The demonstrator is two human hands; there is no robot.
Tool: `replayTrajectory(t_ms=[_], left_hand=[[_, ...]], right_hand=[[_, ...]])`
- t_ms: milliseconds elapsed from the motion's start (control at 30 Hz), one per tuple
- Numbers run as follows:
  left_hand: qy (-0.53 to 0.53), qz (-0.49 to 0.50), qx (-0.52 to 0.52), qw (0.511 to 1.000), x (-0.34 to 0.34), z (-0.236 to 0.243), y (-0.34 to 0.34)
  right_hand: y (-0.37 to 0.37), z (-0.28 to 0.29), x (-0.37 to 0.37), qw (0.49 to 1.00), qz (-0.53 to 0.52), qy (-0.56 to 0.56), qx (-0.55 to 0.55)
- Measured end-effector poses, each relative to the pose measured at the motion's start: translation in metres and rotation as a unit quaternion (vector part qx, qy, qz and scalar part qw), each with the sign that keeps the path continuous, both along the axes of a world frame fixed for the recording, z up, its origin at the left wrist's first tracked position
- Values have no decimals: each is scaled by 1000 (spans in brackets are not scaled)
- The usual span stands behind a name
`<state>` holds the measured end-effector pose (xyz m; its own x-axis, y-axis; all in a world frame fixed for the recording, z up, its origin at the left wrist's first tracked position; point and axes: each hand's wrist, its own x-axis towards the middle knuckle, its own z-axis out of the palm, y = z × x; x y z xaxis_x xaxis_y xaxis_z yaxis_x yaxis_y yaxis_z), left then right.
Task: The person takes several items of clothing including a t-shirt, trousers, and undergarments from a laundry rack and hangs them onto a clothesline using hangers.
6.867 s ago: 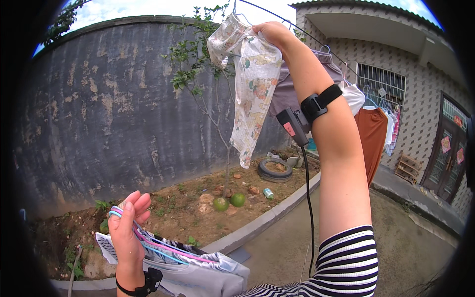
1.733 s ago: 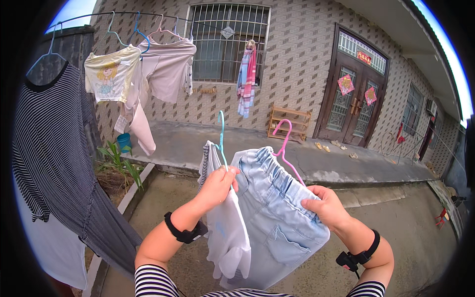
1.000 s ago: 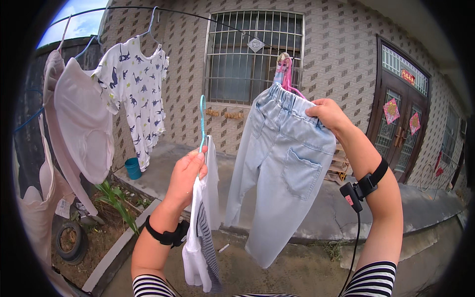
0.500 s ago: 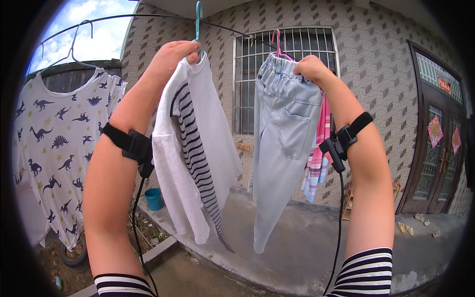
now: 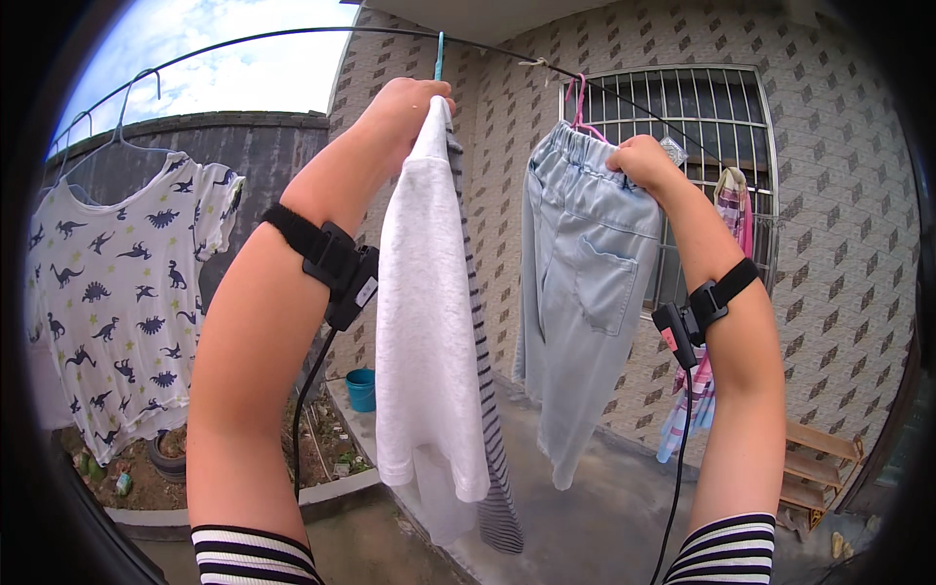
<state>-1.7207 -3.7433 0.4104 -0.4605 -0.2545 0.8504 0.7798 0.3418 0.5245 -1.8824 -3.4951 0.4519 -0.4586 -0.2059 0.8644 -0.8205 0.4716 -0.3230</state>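
Observation:
High at centre-left, my left hand is closed around the top of a teal hanger, whose hook is at the black line. From that hanger a white shirt with a black-and-grey striped part hangs almost edge-on. My right hand pinches the elastic waistband of light blue trousers. They hang from a pink hanger on the same line. My left fingertips are partly hidden behind the shirt's shoulder.
The black line crosses overhead. A dinosaur-print shirt hangs at left, and pink-and-blue checked clothing hangs behind my right forearm. A teal bucket, a barred window and a wooden rack stand farther off.
The view has swung left, so everything sits farther right. The white shirt has turned edge-on, and its hanger hook now meets the line. My right hand stays on the trousers' waistband.

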Motion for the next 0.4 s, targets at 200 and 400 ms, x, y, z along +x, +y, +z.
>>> replayTrajectory(t_ms=[200,400], left_hand=[[-75,-6,42,996,20,-23,7],[16,-51,116,992,135,-158,44]], right_hand=[[28,-13,11,999,20,-4,51],[65,-154,124,963,150,209,-73]])
